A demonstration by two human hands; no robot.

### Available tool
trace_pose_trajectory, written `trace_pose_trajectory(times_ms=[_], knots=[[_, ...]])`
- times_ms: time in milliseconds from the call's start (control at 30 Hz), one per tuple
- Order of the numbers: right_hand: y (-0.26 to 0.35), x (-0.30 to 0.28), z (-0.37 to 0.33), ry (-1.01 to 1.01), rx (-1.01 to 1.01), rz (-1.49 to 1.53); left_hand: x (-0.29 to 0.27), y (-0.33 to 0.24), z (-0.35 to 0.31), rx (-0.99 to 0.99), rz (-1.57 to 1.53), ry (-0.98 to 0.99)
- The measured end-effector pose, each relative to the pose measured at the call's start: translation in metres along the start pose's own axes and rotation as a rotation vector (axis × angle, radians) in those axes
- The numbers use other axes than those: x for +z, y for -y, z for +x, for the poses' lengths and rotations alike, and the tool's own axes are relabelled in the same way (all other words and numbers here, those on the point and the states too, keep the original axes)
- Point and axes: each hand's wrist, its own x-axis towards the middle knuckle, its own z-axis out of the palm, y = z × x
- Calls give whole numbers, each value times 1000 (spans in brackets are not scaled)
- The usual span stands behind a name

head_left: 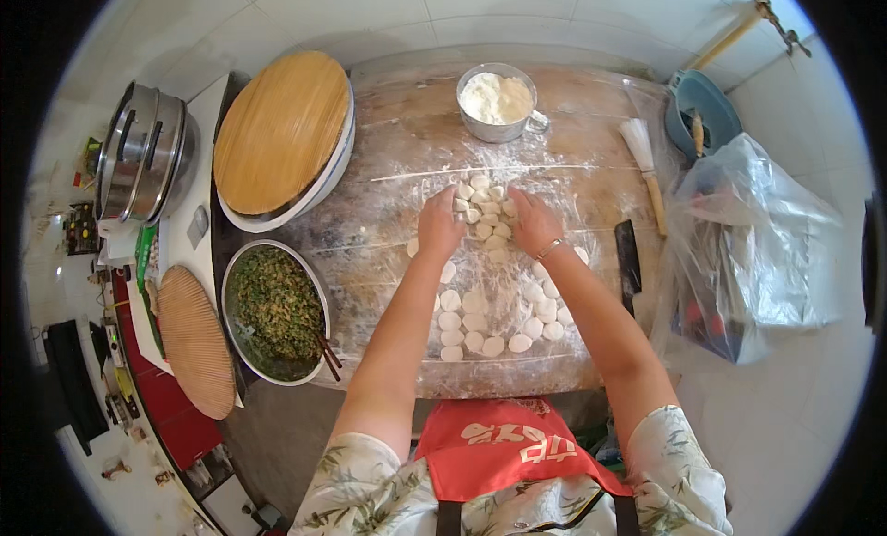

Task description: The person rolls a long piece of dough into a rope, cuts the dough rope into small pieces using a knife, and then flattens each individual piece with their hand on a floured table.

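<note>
My left hand (441, 225) and my right hand (536, 224) cup the two sides of a heap of small dough pieces (487, 210) on the floured wooden board (397, 134). Fingers of both hands curl in against the outer pieces, partly hidden by the hands. Between my forearms and the board's near edge lie flattened dough rounds (474, 322), several on the left and several more on the right (547, 310). Loose flour is scattered around them.
Beyond the heap stands a metal cup of flour (499, 99). A bowl of green filling (277, 310) with chopsticks and a large bowl under a round wooden lid (280, 129) are left. A brush (644, 162), a dark-bladed knife (627, 259) and a plastic-covered box (748, 249) lie right.
</note>
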Motion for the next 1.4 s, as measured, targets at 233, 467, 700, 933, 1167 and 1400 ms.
trace_pose_trajectory(times_ms=[233, 467, 700, 933, 1167, 1400], knots=[[-35, -1, 13, -76, 295, 279, -10, 34, 3, -390, -109, 19], [-56, -38, -3, -82, 183, -78, -26, 66, 5, -361, 93, 61], [-66, -25, 9, -80, 89, -192, -12, 48, 19, -136, 294, -51], [-53, 5, 17, 0, 159, -350, 11, 41, 32, -145, 364, -1], [-46, -8, -48, 104, -90, -298, 3, 53, -30, -60, 8, 144], [4, -1, 20, -128, -112, -15, -4, 6, 8, 104, 100, -2]])
